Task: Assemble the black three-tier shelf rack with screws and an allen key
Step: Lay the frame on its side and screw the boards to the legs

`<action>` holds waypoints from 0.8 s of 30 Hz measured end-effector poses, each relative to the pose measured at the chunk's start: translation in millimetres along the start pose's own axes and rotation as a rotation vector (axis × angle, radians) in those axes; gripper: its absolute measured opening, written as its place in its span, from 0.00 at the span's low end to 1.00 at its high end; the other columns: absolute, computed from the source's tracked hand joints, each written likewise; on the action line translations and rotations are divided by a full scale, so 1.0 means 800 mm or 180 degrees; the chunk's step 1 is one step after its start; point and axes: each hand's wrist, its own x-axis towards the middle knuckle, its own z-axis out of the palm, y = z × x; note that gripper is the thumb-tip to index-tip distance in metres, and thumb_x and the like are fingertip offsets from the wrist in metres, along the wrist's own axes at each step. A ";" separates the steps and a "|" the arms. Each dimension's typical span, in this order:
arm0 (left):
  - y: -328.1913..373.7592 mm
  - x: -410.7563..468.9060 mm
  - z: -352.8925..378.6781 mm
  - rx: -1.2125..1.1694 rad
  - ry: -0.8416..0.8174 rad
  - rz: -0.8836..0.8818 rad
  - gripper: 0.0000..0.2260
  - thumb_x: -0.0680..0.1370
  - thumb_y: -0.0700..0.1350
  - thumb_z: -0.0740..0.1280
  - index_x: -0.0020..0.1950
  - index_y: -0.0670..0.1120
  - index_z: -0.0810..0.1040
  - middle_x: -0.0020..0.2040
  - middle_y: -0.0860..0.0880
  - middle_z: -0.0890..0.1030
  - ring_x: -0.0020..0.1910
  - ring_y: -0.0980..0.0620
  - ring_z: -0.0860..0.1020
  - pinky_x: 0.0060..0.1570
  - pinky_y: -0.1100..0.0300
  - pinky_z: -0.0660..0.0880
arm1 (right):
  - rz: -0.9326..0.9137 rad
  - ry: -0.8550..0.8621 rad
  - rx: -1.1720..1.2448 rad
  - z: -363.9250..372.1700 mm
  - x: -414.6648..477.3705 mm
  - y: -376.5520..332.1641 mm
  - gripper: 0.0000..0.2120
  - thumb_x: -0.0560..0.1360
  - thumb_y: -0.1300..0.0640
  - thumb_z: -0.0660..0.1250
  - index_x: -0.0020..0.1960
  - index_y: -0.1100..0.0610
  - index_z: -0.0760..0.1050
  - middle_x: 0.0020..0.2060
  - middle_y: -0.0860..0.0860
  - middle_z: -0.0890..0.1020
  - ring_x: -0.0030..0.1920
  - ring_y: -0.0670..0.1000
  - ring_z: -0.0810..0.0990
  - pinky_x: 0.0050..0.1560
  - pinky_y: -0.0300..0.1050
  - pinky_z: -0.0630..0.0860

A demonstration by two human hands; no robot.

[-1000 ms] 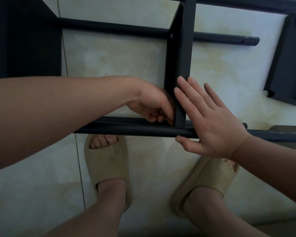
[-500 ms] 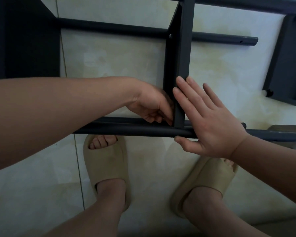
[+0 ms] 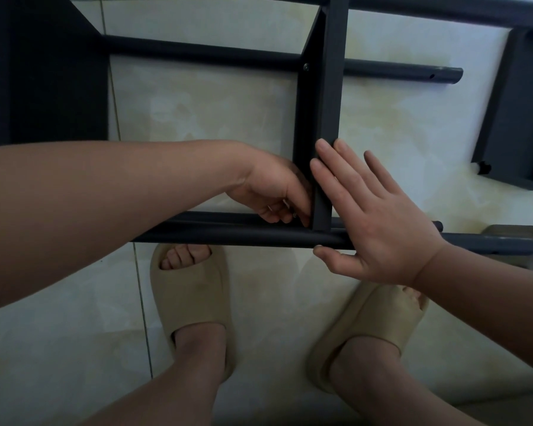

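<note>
Left hand [image 3: 274, 192], reaching in from 9 o'clock, has its fingertips curled tight around a small metal piece [image 3: 293, 214] at the corner where a black crosspiece meets the nearest tube. Whether it is a screw or the allen key is too small to tell. Right hand [image 3: 379, 219], coming from 4 o'clock, lies flat and straight-fingered against the crosspiece's other face, bracing it and gripping nothing. Nearest the viewer, at 6 o'clock, two feet in beige slippers [image 3: 191, 296] stand on pale floor tiles [image 3: 59, 348]. Just beyond them the near tube [image 3: 222, 235] runs from 9 to 3 o'clock. From it the crosspiece [image 3: 330, 103] runs toward 12 o'clock to the far tube [image 3: 197, 53], where a screw [image 3: 306, 67] is already seated. A loose black panel [image 3: 517, 118] lies apart at 2 o'clock. The shelf rack [image 3: 50, 87], its dark side panel filling 10 o'clock, looks partly built, with this near joint unfinished. The likely risk is that the bracing palm slips. The holes would then drift out of line, and the fastener could go in crooked or drop onto the tiles.
</note>
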 end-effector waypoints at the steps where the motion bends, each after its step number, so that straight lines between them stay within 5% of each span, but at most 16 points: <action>1: 0.000 0.001 0.000 0.0020 0.0028 0.0019 0.06 0.77 0.37 0.68 0.44 0.47 0.81 0.36 0.53 0.81 0.35 0.55 0.74 0.39 0.62 0.70 | 0.0002 0.0003 0.0002 0.000 0.000 0.000 0.45 0.77 0.35 0.59 0.82 0.62 0.52 0.82 0.58 0.52 0.82 0.58 0.49 0.77 0.67 0.57; 13: -0.005 0.004 -0.002 -0.0385 -0.0198 0.0012 0.08 0.77 0.33 0.65 0.44 0.46 0.78 0.38 0.49 0.77 0.38 0.54 0.73 0.43 0.61 0.69 | 0.0000 0.0016 0.0003 0.001 0.000 0.000 0.45 0.76 0.35 0.60 0.82 0.62 0.53 0.82 0.58 0.52 0.82 0.58 0.49 0.77 0.66 0.57; 17: -0.005 0.004 -0.004 -0.0211 -0.0253 -0.0135 0.05 0.79 0.39 0.65 0.50 0.45 0.80 0.41 0.50 0.80 0.38 0.54 0.75 0.45 0.60 0.71 | 0.0002 -0.0003 0.0014 0.000 0.000 -0.001 0.45 0.76 0.35 0.60 0.82 0.62 0.53 0.82 0.58 0.52 0.82 0.58 0.49 0.78 0.66 0.56; 24: -0.004 0.006 0.001 -0.0176 -0.0069 -0.0056 0.07 0.78 0.36 0.66 0.43 0.46 0.80 0.33 0.53 0.80 0.34 0.56 0.73 0.38 0.64 0.69 | -0.0003 0.0023 0.0021 0.000 0.000 0.000 0.45 0.76 0.35 0.59 0.82 0.62 0.53 0.82 0.59 0.52 0.82 0.59 0.50 0.77 0.67 0.57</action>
